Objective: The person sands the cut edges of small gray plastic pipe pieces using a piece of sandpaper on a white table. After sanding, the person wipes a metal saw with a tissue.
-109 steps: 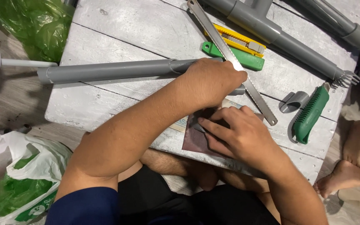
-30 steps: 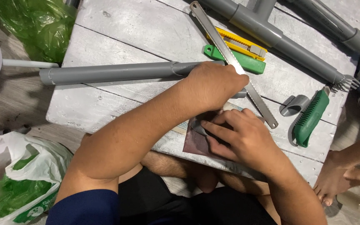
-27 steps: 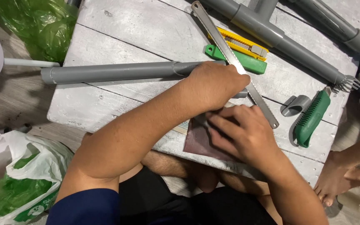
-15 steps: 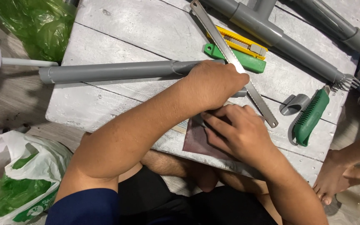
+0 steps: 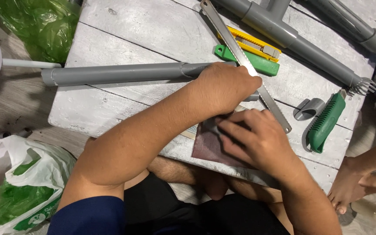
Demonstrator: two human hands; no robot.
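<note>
Head view: a grey pipe [image 5: 122, 73] lies lengthwise left to right across the whitewashed plank desk [image 5: 153, 30], its right end clenched under the left hand [image 5: 225, 85]. The right hand [image 5: 257, 141] presses flat fingers [image 5: 231, 130] on what seems brown sandpaper [image 5: 207, 146] at the near edge. A saw blade [image 5: 244, 65] crosses just beyond.

A hacksaw blade [image 5: 244, 65] is lying slantwise across the grey wooden board [image 5: 153, 30], crossing over a yellow utility knife [image 5: 251, 43] and a green one [image 5: 246, 60] just beside it. Long grey pipe assemblies [image 5: 292, 39] are stretching along the far edge. A green-handled tool [image 5: 325, 122] is resting near a small grey pipe clip [image 5: 308, 109]. Green plastic bags [image 5: 35, 24] are sitting on the floor, one of them inside a white bag [image 5: 18, 174].
</note>
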